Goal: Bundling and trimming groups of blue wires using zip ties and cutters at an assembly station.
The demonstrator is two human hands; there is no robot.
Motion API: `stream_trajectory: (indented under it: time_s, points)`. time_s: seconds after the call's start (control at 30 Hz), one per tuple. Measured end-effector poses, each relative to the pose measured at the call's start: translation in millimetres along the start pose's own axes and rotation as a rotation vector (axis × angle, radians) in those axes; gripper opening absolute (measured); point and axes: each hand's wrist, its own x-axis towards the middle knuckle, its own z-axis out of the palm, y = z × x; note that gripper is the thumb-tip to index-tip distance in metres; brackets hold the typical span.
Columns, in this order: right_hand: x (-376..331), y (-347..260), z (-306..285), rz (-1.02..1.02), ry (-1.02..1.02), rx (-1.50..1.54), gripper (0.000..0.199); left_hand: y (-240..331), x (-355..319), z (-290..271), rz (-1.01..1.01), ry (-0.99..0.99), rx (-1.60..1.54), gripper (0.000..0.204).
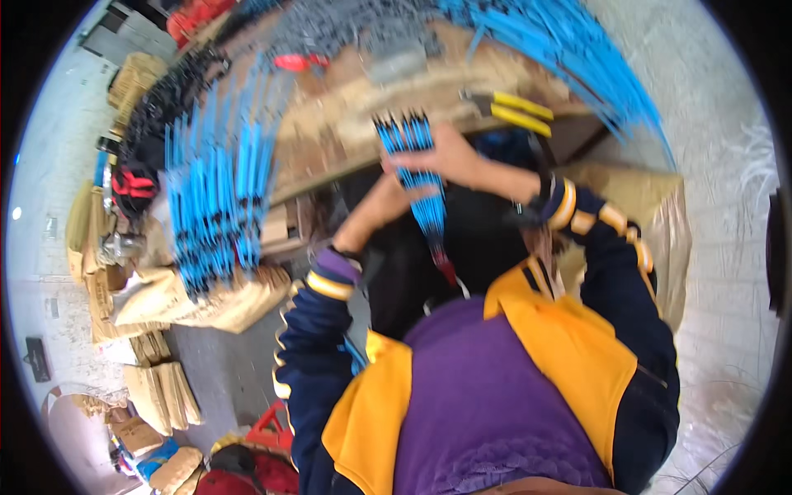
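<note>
The left hand (384, 201) and right hand (452, 157) both curl around a blue bundle (427, 216), fingers closed on it, at the near edge of the tabletop (342, 120). Yellow-handled pliers (520, 120) lie to the right.

The blue bundle (426, 210) looks like smooth, slightly glossy plastic, as do the yellow plier handles (521, 114). The bench top (330, 120) is worn, matt wood; the jacket (569, 334) looks like soft, matt cloth.
</note>
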Motion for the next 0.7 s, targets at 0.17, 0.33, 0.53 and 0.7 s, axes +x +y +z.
stream_trajectory:
  time_s: [0.17,0.33,0.53,0.7]
  points:
    - [-13.1,0.3,-3.4,0.091,0.068,0.116,0.023,35.6,0.0,-30.7,-0.171,-0.205,0.132,0.036]
    - [-11.6,0.0,-13.9,0.002,0.098,-0.004,0.021,104.8,70.0,-119.4,-0.409,0.068,0.081,0.015]
    - [-1.3,11.6,-15.3,0.121,0.086,0.156,0.022,13.7,230.7,-187.2,0.089,0.422,0.914,0.020]
    - [-0.9,16.1,-22.5,0.160,0.063,0.147,0.022,-2.6,284.6,-205.9,-0.031,0.259,1.106,0.022]
